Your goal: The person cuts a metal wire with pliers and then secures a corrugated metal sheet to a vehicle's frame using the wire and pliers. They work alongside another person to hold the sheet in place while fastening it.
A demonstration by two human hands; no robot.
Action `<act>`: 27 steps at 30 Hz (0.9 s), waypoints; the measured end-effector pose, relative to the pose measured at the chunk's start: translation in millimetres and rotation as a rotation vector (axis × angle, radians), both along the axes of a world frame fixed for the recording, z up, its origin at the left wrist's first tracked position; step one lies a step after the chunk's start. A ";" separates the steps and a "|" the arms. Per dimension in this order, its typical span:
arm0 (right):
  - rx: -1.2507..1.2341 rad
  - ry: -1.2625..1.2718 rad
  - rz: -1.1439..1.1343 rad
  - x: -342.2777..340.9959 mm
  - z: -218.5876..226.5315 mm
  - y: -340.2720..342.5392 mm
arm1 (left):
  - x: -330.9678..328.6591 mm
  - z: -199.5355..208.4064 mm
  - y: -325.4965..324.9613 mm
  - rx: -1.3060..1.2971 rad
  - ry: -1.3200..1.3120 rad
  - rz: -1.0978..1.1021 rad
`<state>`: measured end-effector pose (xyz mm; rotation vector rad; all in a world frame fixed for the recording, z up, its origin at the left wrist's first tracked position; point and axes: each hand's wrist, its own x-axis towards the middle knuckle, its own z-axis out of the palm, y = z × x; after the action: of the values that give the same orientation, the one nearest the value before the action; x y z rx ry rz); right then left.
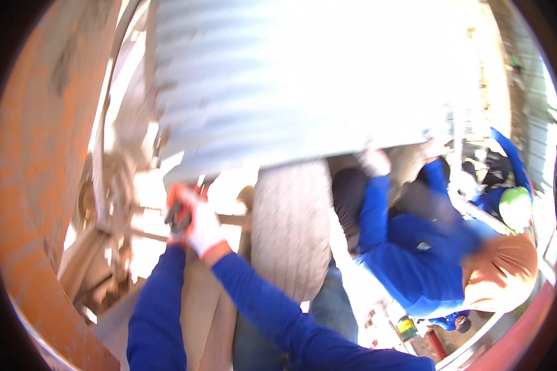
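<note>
Bright daylight washes over an outdoor work site, with a rusty orange curved steel wall (25, 185) filling the far left. Just right of it, both gloved hands meet on a dark tool (178, 216): the left hand (178, 213) is mostly hidden behind it, its fingers too blurred to tell, while the right hand (203, 229) has its fingers curled around the tool, seemingly to steady it against the metal frame bars (136, 232) beyond the fingertips. Above the fingers hangs a corrugated metal sheet (291, 80). Right of them a large tyre (291, 229) crowds the space, and further right a co-worker in blue (414, 253) reaches up to the sheet's edge.
</note>
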<state>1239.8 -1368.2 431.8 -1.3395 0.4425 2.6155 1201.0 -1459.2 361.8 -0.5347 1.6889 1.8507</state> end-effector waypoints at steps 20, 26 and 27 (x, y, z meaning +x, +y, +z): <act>-0.159 0.188 0.194 9.4 -33.8 64.1 | -11.0 26.4 47.2 0.126 -0.115 0.102; -0.271 0.166 0.222 35.5 -6.9 82.7 | -7.4 29.0 46.3 -0.261 0.159 -0.227; -0.234 0.132 0.239 45.7 2.5 87.6 | -5.4 29.7 52.3 -0.459 0.236 -0.279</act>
<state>1285.4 -1280.7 434.3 -1.3666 0.6650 2.9378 1195.6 -1406.9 391.6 -0.2414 2.2386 1.3709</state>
